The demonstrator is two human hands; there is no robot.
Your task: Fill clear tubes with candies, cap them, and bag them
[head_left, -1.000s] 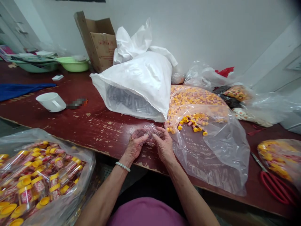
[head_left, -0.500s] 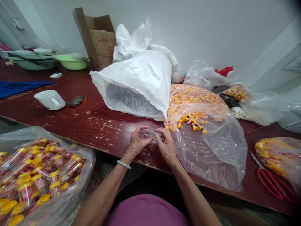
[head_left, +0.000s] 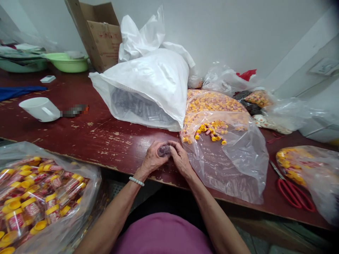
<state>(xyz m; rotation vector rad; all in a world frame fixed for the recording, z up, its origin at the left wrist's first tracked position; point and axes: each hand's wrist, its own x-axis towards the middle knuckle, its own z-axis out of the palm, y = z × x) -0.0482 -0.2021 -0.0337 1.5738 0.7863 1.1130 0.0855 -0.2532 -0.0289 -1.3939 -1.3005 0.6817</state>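
My left hand, with a beaded bracelet at its wrist, is curled around a small bunch of clear plastic tubes, their round ends facing up. My right hand closes on the same tubes from the other side, thumb and fingers against them. How many there are is hidden by the fingers. Just beyond, a white sack lies with its mouth towards me, full of more clear plastic tubes. Beside my right hand, small yellow-capped tubes spill from a clear plastic bag.
At lower left, a large clear bag holds many yellow-capped bottles. A white mug, a green basin and a cardboard box stand leftwards. Red-handled scissors lie at right by another bag of yellow-capped pieces.
My hands have come closer together, and the tubes are now bunched tightly between them. The view has shifted slightly, so the table's things sit a little further left and higher.
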